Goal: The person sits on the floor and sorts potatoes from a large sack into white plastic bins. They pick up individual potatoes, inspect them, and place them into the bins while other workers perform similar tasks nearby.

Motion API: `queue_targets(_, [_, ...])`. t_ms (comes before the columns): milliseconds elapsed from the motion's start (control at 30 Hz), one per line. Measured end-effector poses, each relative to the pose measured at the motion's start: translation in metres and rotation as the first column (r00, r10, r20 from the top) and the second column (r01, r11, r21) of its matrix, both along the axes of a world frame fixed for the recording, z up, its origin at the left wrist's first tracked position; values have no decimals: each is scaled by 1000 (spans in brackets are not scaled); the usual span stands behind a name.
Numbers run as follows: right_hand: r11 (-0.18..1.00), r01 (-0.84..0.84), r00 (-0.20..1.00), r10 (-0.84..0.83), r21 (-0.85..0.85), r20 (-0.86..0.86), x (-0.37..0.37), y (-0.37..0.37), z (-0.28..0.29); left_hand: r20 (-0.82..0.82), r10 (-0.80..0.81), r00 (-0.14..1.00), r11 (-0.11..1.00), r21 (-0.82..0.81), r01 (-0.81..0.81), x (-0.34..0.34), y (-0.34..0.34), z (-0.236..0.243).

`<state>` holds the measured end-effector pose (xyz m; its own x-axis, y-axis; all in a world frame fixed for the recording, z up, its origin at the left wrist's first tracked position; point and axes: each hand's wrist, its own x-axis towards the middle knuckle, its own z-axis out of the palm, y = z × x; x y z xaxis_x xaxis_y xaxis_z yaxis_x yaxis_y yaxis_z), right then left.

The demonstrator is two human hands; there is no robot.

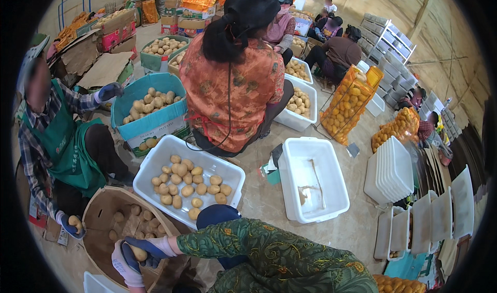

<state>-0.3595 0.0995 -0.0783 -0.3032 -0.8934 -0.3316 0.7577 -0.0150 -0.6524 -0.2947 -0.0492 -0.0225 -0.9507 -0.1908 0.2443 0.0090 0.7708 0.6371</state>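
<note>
My right hand (150, 247), in a blue-coated glove with a green patterned sleeve, reaches left over a brown cardboard box (103, 202) of potatoes. My left hand (124, 267), in a white glove with a pink cuff, comes up from the lower edge right beside it. Both gloves close around one pale potato (139, 252) over the box's near rim. Just beyond the box stands a white tub (155, 161) holding several potatoes.
A person in a green apron (62, 143) sits at left, with a potato in a gloved hand (72, 223). A person in an orange top (233, 81) sits ahead, back to me. An empty white tub (310, 181), stacked tubs (391, 171), a blue box of potatoes (150, 109) and orange net sacks (347, 104) surround us.
</note>
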Motion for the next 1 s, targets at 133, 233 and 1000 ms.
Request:
queue_targets(133, [999, -51, 996, 51, 9, -69, -3, 7, 19, -37, 40, 999, 976, 216, -31, 5, -33, -21])
queue_targets(233, [997, 31, 995, -24, -75, 93, -8, -4, -9, -51, 1, 999, 927, 375, 18, 6, -34, -27])
queue_targets(1000, [997, 51, 999, -51, -56, 5, -7, 7, -7, -38, -8, 999, 913, 408, 22, -5, -19, -42])
